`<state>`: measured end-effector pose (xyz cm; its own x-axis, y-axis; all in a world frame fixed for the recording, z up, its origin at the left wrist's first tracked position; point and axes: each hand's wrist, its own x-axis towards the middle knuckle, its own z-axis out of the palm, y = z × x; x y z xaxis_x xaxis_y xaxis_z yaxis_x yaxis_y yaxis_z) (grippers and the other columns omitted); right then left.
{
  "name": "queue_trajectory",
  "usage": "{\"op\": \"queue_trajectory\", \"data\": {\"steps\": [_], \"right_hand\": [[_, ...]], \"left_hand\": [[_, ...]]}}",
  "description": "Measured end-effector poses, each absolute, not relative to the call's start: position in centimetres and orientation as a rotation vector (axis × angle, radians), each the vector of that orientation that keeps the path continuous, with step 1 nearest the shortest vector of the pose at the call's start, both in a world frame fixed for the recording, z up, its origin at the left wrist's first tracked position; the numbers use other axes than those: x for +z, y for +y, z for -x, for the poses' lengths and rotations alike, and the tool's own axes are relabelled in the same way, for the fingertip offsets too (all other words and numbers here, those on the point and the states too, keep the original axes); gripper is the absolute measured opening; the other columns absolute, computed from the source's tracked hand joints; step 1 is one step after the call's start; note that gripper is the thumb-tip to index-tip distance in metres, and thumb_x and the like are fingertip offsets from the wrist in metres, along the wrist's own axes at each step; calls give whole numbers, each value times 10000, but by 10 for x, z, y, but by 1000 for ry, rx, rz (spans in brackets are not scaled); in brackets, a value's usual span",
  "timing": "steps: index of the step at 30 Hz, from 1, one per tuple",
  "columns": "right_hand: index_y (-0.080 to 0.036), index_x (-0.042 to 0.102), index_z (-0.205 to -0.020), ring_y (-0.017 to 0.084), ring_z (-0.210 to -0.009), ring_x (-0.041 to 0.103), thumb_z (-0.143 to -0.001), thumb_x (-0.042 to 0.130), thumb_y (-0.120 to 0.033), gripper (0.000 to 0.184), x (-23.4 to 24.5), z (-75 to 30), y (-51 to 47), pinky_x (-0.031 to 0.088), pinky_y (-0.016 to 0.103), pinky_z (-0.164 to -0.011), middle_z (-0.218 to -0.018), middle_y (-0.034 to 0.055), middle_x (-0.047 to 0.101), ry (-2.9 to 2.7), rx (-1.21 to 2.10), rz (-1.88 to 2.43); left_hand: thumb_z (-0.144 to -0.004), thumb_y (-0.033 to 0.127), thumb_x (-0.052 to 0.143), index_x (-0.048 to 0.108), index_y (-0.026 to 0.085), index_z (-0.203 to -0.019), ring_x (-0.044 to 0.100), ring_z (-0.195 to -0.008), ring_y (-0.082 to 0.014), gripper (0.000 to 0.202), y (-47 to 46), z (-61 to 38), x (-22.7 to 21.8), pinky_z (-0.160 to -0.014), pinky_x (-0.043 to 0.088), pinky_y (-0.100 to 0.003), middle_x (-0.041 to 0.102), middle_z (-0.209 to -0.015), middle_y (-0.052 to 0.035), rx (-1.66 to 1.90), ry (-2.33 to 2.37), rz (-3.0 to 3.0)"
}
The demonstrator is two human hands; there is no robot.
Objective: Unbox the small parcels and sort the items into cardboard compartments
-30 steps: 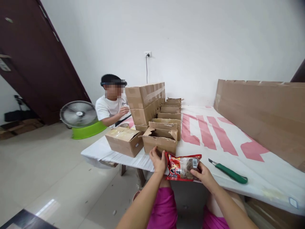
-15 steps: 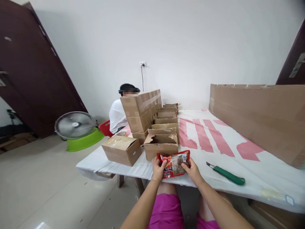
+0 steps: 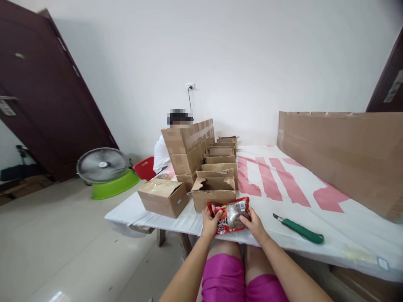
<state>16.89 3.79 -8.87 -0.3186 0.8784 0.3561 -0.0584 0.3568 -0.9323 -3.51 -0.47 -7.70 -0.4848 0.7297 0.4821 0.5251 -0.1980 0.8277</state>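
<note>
A red food packet (image 3: 232, 212) with a clear window and a barcode label is held over the table's near edge. My left hand (image 3: 210, 222) grips its left end, thumb on the front. At the right end, my right hand (image 3: 253, 224) pinches the packet the same way. Just behind the packet stands an open cardboard box (image 3: 214, 199), the nearest in a row of open boxes running toward the wall. To the right lies a green utility knife (image 3: 300, 230), its blade pointing left and away from my hands.
Left of the row sits a taped cardboard box (image 3: 165, 199). Behind it rise stacked boxes (image 3: 182, 163), with a person in a white top (image 3: 161, 154) beyond. A large cardboard panel (image 3: 340, 155) borders the white-covered table (image 3: 333, 251) on the right. A fan (image 3: 103, 165) stands on the floor.
The packet is still between both hands, its front tilted slightly differently. My knees have come closer together. The person behind the boxes has leaned to the right, and the view has shifted slightly.
</note>
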Motion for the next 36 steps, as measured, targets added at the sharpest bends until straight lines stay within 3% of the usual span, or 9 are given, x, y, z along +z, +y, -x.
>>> {"op": "queue_trajectory", "data": {"steps": [12, 22, 27, 30, 33, 36], "right_hand": [[-208, 527, -1100, 263, -1001, 640, -798, 603, -458, 400, -89, -169, 35, 507, 427, -906, -1086, 90, 679, -1611, 1090, 850], [-214, 533, -1111, 266, -1031, 628, -810, 592, -464, 396, -85, -169, 34, 489, 425, -929, -1109, 90, 672, -1642, 1083, 862], [-218, 526, -1153, 244, -1027, 639, -790, 620, -467, 451, -86, -168, 33, 503, 401, -912, -1120, 85, 678, -1692, 1119, 810], [-209, 524, -1172, 241, -942, 662, -773, 630, -465, 486, -88, -167, 34, 523, 401, -835, -1033, 83, 704, -1714, 1125, 829], [-199, 557, -1126, 230, -867, 669, -773, 618, -451, 438, -90, -166, 34, 522, 396, -796, -963, 82, 713, -1727, 1120, 858], [-189, 590, -1057, 219, -840, 668, -777, 604, -439, 376, -90, -165, 35, 520, 383, -795, -915, 79, 712, -1738, 1117, 867]], "left_hand": [[-721, 518, 641, 706, 193, -802, 525, -947, -299, 341, -6, 33, -76, -892, 419, -449, 653, -894, -88, 1755, 1880, -1481], [-671, 573, 662, 693, 172, -797, 522, -1046, -297, 421, -7, 30, -78, -1004, 381, -465, 576, -1003, -102, 1852, 1833, -1334], [-705, 591, 627, 679, 142, -873, 634, -827, -244, 482, -19, 38, -78, -792, 515, -382, 674, -878, -91, 1782, 1711, -1268], [-727, 580, 613, 674, 135, -870, 642, -719, -232, 471, -27, 59, -67, -689, 525, -352, 700, -796, -84, 1751, 1715, -1245], [-688, 543, 663, 667, 153, -897, 638, -810, -271, 442, -32, 85, -51, -782, 516, -398, 691, -837, -90, 1784, 1884, -1273], [-712, 476, 659, 553, 121, -1194, 557, -1093, -339, 608, -32, 94, -43, -983, 422, -500, 615, -1117, -164, 1897, 2263, -1326]]}}
